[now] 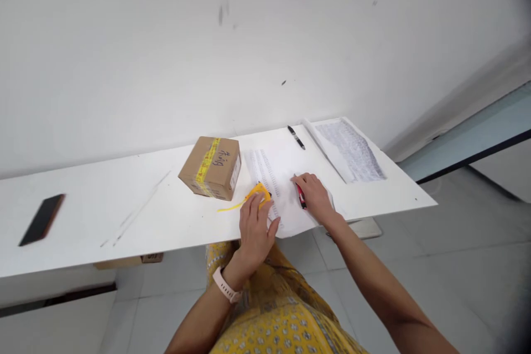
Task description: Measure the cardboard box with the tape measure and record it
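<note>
A white counter (pixel 161 227) runs along a pale wall (pixel 166 66), its front edge nearest the person and its right end tapering to a front corner. A printed sheet of paper (pixel 292 220) lies on the counter with its near side at the front edge. The left hand (pixel 255 229), a pale pink band (pixel 226 285) at its wrist, rests with fingers extended and slightly spread over a yellow tape measure (pixel 261 188), the thumb standing apart; the tape measure sits on the left part of the sheet, a short length of yellow tape reaching leftward over the counter. The right hand (pixel 316 197) lies palm down on the sheet with its fingers curved over a red-bodied tool (pixel 301 194); whether they pinch it cannot be told. A cardboard box (pixel 209 166), sealed with yellow tape and marked in dark handwriting, stands beyond the tape measure and to its left, nearer the back edge. A black pen (pixel 296 137) lies close to the back edge, and a grey-printed packet (pixel 350 149) lies along the right edge by the rear right corner. Toward the left end, a dark, flat rectangular object (pixel 42 220) lies well apart from the box.
</note>
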`<state>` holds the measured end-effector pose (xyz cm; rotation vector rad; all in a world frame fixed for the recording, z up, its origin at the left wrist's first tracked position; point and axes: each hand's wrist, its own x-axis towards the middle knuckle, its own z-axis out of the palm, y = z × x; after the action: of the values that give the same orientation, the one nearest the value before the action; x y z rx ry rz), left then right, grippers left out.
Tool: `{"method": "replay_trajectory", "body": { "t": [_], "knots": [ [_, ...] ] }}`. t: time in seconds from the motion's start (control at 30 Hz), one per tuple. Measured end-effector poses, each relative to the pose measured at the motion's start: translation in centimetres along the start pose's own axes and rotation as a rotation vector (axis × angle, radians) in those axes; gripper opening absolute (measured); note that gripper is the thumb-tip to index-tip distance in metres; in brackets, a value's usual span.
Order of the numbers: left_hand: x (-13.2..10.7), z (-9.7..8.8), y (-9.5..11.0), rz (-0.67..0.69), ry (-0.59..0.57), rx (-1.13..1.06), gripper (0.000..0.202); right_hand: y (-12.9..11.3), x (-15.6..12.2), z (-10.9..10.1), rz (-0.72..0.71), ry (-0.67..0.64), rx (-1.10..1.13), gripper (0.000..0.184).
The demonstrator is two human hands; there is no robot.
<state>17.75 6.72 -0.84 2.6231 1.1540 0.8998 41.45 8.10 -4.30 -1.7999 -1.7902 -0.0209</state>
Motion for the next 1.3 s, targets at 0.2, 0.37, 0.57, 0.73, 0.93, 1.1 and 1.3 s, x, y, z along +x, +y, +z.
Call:
{"method": "replay_trajectory", "body": {
  "t": [0.2,0.37,0.57,0.73,0.93,1.1,1.3],
  "knots": [
    [2.4,1.1,-3.2,-0.197,0.012,0.058,0.071,-2.5,0.9,-0.4,-0.014,0.103,0.016,0.046],
    [1.3,-0.9,-3.8,-0.351,-0.001,-0.543,0.060,-7.7,1.0,-1.8,0.130,0.083,0.569,0.035],
    [-2.1,-8.1,-3.7,-0.397,-0.068,-1.000,0.088,-14.2,-0.4,-3.0,0.216,-0.350,1.203,0.046],
    [-3.8,-11.3,-4.6,-0.416,-0.048,-0.962,0.084,-18.5,-0.5,-3.2,0.292,-0.363,1.268,0.037],
    [-3.5,-13.7,-5.6,-0.470,-0.096,-1.167,0.075,-20.6,2.5,-2.3,0.404,-0.335,1.424,0.036],
    [-2.3,-17.0,-7.8,-0.572,-0.152,-1.351,0.074,-19.3,10.6,-2.5,0.387,-0.108,1.295,0.039],
    [-0.7,-19.0,-11.8,-0.694,-0.129,-1.434,0.062,-17.3,19.2,-0.3,0.384,-0.024,0.877,0.034]
  ]
}}
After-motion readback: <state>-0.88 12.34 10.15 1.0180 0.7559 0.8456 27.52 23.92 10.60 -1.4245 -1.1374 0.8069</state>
